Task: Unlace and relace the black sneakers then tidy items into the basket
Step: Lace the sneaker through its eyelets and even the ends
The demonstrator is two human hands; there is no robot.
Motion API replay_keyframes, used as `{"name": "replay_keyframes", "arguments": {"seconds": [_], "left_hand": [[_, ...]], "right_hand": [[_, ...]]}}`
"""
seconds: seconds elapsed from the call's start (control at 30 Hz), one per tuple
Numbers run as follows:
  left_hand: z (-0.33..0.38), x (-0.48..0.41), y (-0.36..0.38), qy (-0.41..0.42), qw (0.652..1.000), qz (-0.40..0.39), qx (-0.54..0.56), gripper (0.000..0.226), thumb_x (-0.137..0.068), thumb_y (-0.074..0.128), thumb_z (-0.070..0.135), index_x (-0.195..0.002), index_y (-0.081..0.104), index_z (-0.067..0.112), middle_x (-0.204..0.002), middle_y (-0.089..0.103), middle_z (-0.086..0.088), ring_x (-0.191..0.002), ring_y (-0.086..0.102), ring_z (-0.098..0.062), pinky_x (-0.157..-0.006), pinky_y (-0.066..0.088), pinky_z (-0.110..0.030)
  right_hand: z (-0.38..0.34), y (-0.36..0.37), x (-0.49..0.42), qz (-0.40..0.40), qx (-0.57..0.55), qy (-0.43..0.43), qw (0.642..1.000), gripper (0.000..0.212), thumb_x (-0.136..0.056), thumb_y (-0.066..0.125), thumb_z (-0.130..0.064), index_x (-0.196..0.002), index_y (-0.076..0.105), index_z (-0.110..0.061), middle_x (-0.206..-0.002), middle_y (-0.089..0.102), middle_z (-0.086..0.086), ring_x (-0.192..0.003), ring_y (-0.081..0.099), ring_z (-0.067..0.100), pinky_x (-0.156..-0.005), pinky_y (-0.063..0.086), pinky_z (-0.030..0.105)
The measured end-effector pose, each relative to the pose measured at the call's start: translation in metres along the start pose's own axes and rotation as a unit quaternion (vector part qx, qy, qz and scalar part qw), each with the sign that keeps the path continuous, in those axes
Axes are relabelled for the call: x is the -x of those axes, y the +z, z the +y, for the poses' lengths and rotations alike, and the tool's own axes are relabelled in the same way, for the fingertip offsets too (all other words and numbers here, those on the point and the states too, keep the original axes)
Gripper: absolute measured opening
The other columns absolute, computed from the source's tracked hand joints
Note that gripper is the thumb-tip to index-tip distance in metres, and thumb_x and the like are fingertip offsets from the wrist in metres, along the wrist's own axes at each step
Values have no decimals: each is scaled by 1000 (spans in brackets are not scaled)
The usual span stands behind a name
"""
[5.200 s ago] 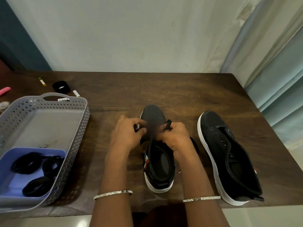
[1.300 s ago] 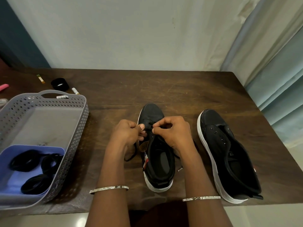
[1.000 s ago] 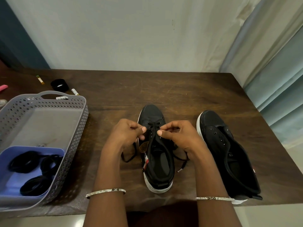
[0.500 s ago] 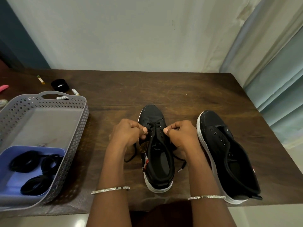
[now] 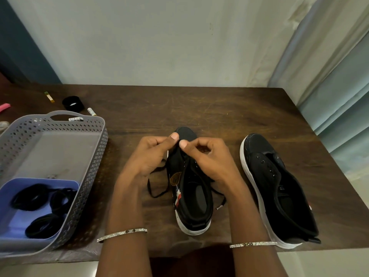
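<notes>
Two black, white-soled: middle sneaker (image 5: 191,196) lace (image 5: 219,207) trailing, right sneaker (image 5: 279,188) eyelets bare.

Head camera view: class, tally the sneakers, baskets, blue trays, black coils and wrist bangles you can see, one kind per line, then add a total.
Sneakers: 2
Basket: 1
Blue tray: 1
Black coils: 3
Bangles: 2
Total: 9

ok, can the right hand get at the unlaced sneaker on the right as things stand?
Probably yes: the unlaced sneaker lies beside the right hand with bare table between them. But that hand is pinching the lace of the middle sneaker, so it must let go first.
</notes>
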State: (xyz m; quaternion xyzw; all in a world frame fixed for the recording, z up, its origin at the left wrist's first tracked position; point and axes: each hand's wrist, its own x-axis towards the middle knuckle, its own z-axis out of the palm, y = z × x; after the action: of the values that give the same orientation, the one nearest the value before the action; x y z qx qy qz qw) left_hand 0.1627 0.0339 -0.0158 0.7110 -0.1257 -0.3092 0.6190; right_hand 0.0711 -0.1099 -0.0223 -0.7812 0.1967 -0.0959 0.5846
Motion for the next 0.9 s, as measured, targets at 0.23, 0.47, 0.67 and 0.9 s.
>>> {"name": "replay_keyframes", "arguments": {"seconds": [0.23,0.47,0.67,0.9], "left_hand": [[5,-1,5,-6,1000,-14,-15,60,-95,36,64,-105,80,25,-118,72,17,-124,51,3,-103,29,-39],[-6,-3,8,4,999,31,-16,17,-95,66,26,-95,80,15,-98,78,-7,-92,73,-12,-84,57,-27],[-13,-9,7,4,993,118,-26,4,-84,79,13,-82,80,17,-81,78,1,-81,72,-4,-69,48,-12],[-16,-10,6,-40,982,176,-50,4,-85,79,16,-84,79,12,-84,76,-2,-83,70,-7,-57,44,-10]], "right_hand": [[-2,5,1,-18,-99,55,993,27,-87,78,-35,-84,77,-8,-93,69,31,-80,66,27,-83,56,50],[-12,-11,3,-20,-214,101,971,33,-98,63,-35,-72,69,-16,-78,69,0,-71,61,8,-67,45,21],[-6,-38,5,57,-412,107,903,34,-100,57,-34,-68,58,-21,-79,66,-1,-84,65,15,-88,44,35],[-3,-62,8,168,-554,55,814,34,-100,55,-32,-68,52,-21,-68,54,-3,-63,55,12,-82,47,32]]}}
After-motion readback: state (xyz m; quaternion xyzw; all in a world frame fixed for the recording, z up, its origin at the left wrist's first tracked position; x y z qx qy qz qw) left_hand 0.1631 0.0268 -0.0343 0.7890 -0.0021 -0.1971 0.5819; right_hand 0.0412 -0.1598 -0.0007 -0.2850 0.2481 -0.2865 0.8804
